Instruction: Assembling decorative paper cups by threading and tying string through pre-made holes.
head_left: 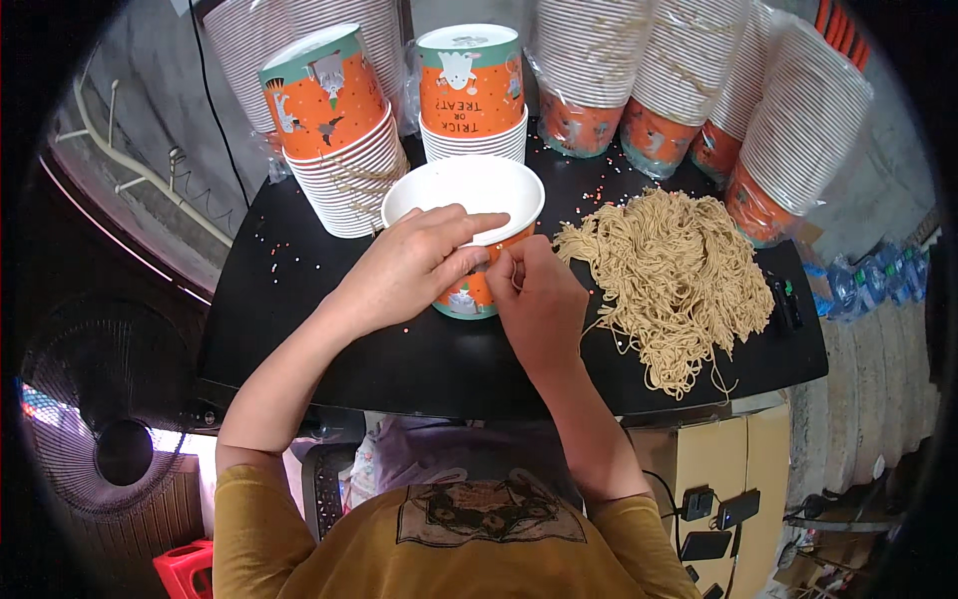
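A white-lined paper bucket with an orange and green printed outside stands upright on the black table, its mouth facing up. My left hand grips its near rim, the index finger laid along the edge and the thumb against the outer wall. Against the right side of that wall, just below the rim, my right hand is closed in a pinch. What sits between its fingertips is too small to make out. A loose heap of tan string lies just right of my right hand.
Upside-down bucket stacks stand behind, one at left and one in the middle. Plastic-wrapped stacks line the back right. Small paper dots are scattered about. A fan stands left of the table.
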A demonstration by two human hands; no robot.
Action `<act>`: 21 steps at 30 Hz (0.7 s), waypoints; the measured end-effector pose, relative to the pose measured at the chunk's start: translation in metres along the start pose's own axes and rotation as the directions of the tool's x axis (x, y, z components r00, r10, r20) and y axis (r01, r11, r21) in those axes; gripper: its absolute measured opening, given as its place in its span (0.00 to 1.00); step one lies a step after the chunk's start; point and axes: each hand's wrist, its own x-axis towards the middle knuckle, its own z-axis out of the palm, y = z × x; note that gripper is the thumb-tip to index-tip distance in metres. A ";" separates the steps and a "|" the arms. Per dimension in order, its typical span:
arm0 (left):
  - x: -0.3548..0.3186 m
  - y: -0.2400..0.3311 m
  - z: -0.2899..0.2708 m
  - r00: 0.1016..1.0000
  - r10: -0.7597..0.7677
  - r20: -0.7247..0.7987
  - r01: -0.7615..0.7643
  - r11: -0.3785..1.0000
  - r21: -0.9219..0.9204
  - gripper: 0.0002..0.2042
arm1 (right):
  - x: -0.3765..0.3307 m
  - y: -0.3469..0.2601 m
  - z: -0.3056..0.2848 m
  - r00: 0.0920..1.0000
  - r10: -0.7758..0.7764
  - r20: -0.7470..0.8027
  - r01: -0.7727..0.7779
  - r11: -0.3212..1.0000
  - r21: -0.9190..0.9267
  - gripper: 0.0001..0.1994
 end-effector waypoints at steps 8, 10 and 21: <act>0.004 -0.004 -0.003 0.958 -0.160 0.238 0.226 0.933 -0.279 0.15 | -0.009 0.001 -0.005 0.998 -0.061 0.018 0.061 0.997 -0.039 0.11; 0.008 -0.011 -0.001 0.920 -0.185 0.345 0.292 0.911 -0.291 0.15 | -0.011 0.003 -0.006 0.997 -0.061 0.038 0.063 0.996 -0.059 0.11; 0.030 -0.014 0.003 0.898 -0.199 0.392 0.321 0.906 -0.277 0.09 | -0.007 0.008 -0.009 0.994 0.007 0.110 -0.001 0.999 -0.053 0.10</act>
